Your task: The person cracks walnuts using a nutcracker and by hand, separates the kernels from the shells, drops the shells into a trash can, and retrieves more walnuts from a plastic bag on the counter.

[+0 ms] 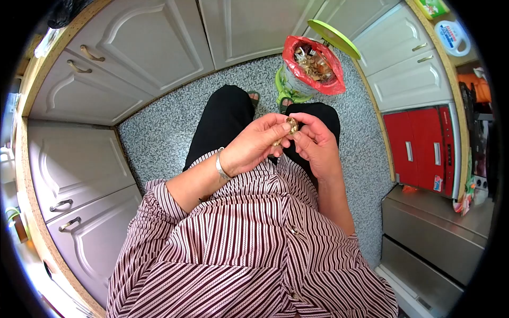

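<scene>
Now, a small brown-and-cream piece (292, 126) sits above the lap (220, 122), left hand (257, 143) pinching it (bracelet (220, 165) on that wrist), right hand (318, 140) pinching its other side, the red-lined bin (293, 71) standing open beyond.

Small brownish piece (292, 126) partly hidden by hands (253, 147) (too small to identify), feet (286, 102) mostly behind trousers (220, 119)

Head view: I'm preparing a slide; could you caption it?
Left hand and right hand hold a small brown and cream piece, possibly walnut, with an open, red-lined trash bin beyond.
</scene>
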`<state>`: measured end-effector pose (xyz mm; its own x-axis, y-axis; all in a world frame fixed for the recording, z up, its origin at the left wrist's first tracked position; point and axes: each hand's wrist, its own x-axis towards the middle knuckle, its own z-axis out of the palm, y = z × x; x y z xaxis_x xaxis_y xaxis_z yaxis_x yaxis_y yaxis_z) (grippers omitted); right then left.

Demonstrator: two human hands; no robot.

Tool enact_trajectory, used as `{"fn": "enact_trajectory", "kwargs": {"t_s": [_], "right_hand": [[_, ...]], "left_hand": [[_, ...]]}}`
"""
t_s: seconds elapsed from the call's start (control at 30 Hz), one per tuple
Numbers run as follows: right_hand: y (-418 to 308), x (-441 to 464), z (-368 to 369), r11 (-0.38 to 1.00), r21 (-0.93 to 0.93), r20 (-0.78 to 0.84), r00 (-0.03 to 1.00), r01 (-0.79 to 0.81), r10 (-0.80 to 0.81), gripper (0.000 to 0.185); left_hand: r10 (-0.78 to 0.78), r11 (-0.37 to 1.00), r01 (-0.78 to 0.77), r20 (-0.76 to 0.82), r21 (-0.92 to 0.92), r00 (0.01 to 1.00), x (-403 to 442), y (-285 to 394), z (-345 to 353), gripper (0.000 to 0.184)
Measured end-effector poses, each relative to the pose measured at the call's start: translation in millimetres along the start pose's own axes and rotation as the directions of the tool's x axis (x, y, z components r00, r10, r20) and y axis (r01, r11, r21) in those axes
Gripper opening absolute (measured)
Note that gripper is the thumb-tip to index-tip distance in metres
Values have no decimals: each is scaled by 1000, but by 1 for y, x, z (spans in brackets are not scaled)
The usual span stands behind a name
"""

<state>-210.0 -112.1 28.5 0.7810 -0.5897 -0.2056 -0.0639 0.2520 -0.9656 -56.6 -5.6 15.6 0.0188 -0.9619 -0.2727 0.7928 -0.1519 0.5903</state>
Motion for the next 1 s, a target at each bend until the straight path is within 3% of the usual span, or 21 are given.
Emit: {"fn": "enact_trajectory", "kwargs": {"t_s": [0.13,0.37,0.43,0.5,0.77,0.97,1.0], "right_hand": [[-1,0,0,989,-138,-35,998,46,-51,36],[1,1,3,952,-273,-36,988,135,-150,34],[-2,0,6,942,-307,-57,986,133,-158,34],[-6,-1,9,875,-457,-66,975,161,-214,33],[4,0,7,918,-381,-99,983,109,-157,29],[-4,-2,3,983,-181,-56,998,-31,21,27],[-4,-2,3,991,-124,-45,998,-45,40,27]], "left_hand": [[74,984,-65,-45,167,996,1,-7,-2,21],[80,970,-49,-121,239,989,0,-6,2,16],[158,948,-122,-104,294,982,2,-11,-1,15],[186,929,-144,-96,341,978,2,-13,-4,13],[193,884,-126,-105,451,976,0,-11,-2,9],[151,928,-127,-44,351,988,5,-20,-15,9],[141,960,-125,-49,253,989,4,-19,-14,13]]}}
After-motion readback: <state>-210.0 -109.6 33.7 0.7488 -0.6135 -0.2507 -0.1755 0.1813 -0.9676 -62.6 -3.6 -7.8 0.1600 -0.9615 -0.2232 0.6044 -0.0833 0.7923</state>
